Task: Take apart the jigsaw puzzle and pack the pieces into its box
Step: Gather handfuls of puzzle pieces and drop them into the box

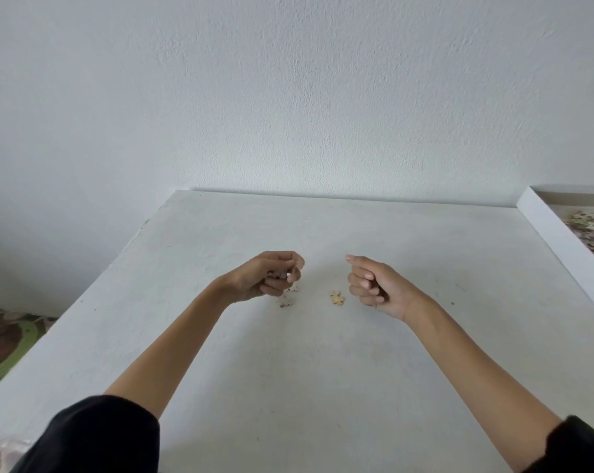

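Between the hands, one tan piece [337, 298] lies flat on the table [305, 387], nearer the right hand [372, 285]. The left hand [266, 278] hangs just above the surface, fingers curled round a small clutch of held pieces [284, 275]. This is judged to be gathering several for one trip rather than carrying singly. Two stray pieces [286, 301] lie directly beneath it, close together. The right hand has its fingers curled toward the palm, with nothing visible inside. The hands stand apart. The box [558, 247] sits well beyond the right hand at the table's far side, open, with packed pieces [592, 230] heaped inside, judged handy to that arm for drop-off. No assembled puzzle is in view, so the task is judged close to done. The table is white, matt and lightly scuffed, and set against a plain white wall [288, 97]. Past the left forearm, off the table, a green-rimmed mat [5, 356] lies on the floor.
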### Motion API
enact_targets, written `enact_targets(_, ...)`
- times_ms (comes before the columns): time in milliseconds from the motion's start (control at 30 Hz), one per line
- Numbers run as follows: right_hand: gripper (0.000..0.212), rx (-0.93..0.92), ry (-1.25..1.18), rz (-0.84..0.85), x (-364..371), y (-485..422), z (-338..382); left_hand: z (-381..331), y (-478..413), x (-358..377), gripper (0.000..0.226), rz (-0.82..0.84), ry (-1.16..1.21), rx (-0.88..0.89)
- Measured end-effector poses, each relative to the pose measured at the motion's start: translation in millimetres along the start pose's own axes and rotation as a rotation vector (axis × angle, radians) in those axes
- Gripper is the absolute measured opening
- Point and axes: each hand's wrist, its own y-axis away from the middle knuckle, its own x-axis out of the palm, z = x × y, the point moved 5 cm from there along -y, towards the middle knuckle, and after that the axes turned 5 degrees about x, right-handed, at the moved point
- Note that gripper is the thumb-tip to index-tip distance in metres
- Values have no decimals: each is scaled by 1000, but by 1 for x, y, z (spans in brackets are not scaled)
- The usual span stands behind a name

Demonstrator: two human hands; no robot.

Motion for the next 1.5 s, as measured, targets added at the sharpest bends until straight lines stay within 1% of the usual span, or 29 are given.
enact_targets(67, 44, 48, -85, 58, 3, 2, -5, -1, 1, -4, 25, -67, 168, -18)
enact_targets(100, 38, 47, -110, 65, 4, 4, -5, -1, 1, -7, 28, -117, 218, -28)
enact_targets(133, 32, 27, -87, 44, 3, 6, -5, -1, 2, -10, 32, -172, 218, -34)
enact_targets(167, 27, -19, 8, -8, 0, 7, -5, -1, 4, -13, 35, -228, 160, -32)
enact_targets(200, 23, -84, 168, -79, -3, 8, -3, -2, 5, -16, 39, -286, 47, -14)
enact_targets(267, 16, -243, 573, -243, -6, 12, 3, -8, 9, -19, 44, -370, -293, 51)
enact_targets(300, 11, -327, 748, -305, -6, 14, 6, -11, 10, -19, 45, -380, -472, 77)
enact_targets(333, 10, -384, 874, -327, -4, 15, 7, -12, 11, -18, 44, -377, -635, 95)
enact_targets(367, 16, -403, 969, -324, -2, 15, 7, -12, 12, -18, 42, -371, -767, 109)
enact_targets(433, 33, -364, 1095, -323, -1, 15, 3, -10, 13, -17, 31, -355, -928, 133)
enact_targets(500, 35, -352, 1138, -363, -1, 15, 1, -8, 14, -15, 15, -334, -981, 160)
enact_targets(533, 32, -363, 1139, -378, -1, 14, 2, -7, 14, -15, 16, -323, -1005, 165)
enact_targets(567, 29, -371, 1145, -378, 0, 14, 3, -5, 15, -14, 23, -312, -1034, 163)
enact_targets(600, 26, -372, 1163, -363, 1, 13, 4, -3, 15, -15, 29, -308, -1068, 155)
enact_targets(667, 21, -374, 1191, -299, 5, 11, 7, -2, 16, -16, 31, -326, -1121, 155)
enact_targets(733, 18, -412, 1133, -230, 8, 11, 9, -4, 15, -15, 25, -348, -1137, 173)
enact_targets(800, 19, -437, 1025, -169, 9, 11, 7, -6, 13, -13, 17, -342, -1157, 174)
enact_targets(900, 11, -417, 757, -134, 8, 12, 0, -6, 9, -14, 13, -323, -1153, 121)
enact_targets(933, 11, -401, 645, -144, 7, 13, -1, -5, 7, -15, 12, -315, -1138, 96)
enact_targets(1000, 27, -358, 446, -180, 0, 12, -2, -4, 4, -16, 12, -281, -1120, 45)
enact_targets(1067, 35, -305, 255, -168, -4, 12, -2, -5, 0, -16, 11, -222, -1126, -4)
enact_targets(1133, 34, -243, 45, -171, -11, 11, -2, -7, -4, -14, 11, -170, -1130, -34)
enact_targets(1200, 30, -208, -80, -257, -22, 11, -1, -8, -5, -13, 16, -147, -1119, -28)
enact_targets(1300, 22, -200, -76, -359, -37, 12, 1, -6, -5, -13, 28, -175, -1116, 31)
enact_targets(1367, 21, -175, -67, -357, -42, 11, 2, -6, -3, -15, 27, -213, -1081, 93)
enact_targets(1433, 29, -153, -24, -355, -44, 11, 2, -6, 1, -16, 18, -245, -1028, 157)
enact_targets(1467, 34, -157, 29, -368, -43, 12, 3, -8, 2, -17, 17, -275, -1010, 198)
enact_targets(1500, 37, -182, 116, -395, -43, 13, 5, -10, 4, -18, 21, -320, -998, 236)
